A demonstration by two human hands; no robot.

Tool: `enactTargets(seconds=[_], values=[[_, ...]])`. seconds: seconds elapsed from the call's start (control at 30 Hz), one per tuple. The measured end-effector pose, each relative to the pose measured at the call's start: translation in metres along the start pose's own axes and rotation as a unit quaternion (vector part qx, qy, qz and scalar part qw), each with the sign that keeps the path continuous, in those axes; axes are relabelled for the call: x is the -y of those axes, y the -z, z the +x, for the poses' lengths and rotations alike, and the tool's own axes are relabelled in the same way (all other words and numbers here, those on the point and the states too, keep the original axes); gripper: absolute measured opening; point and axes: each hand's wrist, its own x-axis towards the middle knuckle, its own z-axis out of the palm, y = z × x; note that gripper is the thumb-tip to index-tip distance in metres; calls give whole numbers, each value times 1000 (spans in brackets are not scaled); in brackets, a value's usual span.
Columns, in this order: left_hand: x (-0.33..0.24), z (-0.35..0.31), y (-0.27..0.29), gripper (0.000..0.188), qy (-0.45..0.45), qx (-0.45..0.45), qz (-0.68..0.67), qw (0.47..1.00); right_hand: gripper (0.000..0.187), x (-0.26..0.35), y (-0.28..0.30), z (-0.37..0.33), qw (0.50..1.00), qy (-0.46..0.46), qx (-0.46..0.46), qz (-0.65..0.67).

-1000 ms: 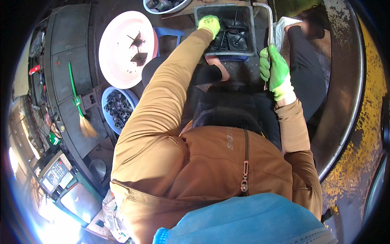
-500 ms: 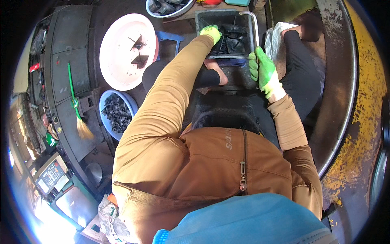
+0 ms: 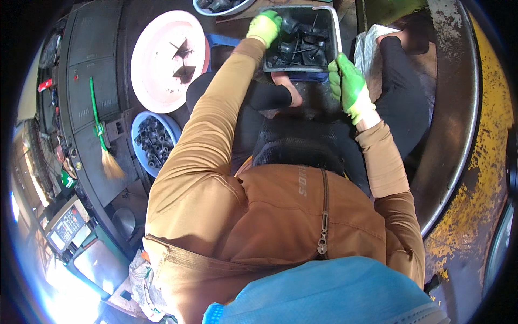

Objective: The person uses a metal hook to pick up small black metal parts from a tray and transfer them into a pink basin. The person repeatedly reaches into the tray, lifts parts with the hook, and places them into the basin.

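Bent metal rod [image 3: 336, 32]: rises from the right hand [image 3: 348, 83] along the right side of the bin [image 3: 297, 69], then bends left, beyond that hand, near the bin's far rim;
Right hand: gloved in green, fingers curled round the rod's lower end, just beside the bin's near right corner;
Left hand [image 3: 265, 27]: gloved in yellow-green, at the bin's left rim; its fingertips are hard to make out, so I cannot tell whether it pinches anything;
Black parts [image 3: 307, 43]: jumbled in the bin, right of the left hand;
White bag [image 3: 369, 43]: beyond the right hand and to its right;
Pale pink basin [image 3: 154, 65]: left of the left hand, well apart from it; dark angular pieces [image 3: 184, 74] lie inside;
Blue basin [image 3: 173, 128]: nearer the body than the left hand and well to its left; small black pieces fill it;
Broom [image 3: 97, 116]: farthest left of the left hand, green-handled, bristles toward the body.
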Motion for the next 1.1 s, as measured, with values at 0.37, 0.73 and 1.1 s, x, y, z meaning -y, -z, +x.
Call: enactTargets(seconds=[0.37,0.73,1.1], values=[[15,-128,44,27,444,128,-574,676,40,-66,3,44,867,162,-63,-468],[10,-136,17,79,102,61,-136,984,49,-89,2,50,701,129,-1,-701],[11,-132,-23,51,93,65,-232,966,32,-92,-5,40,704,349,-3,-619]])
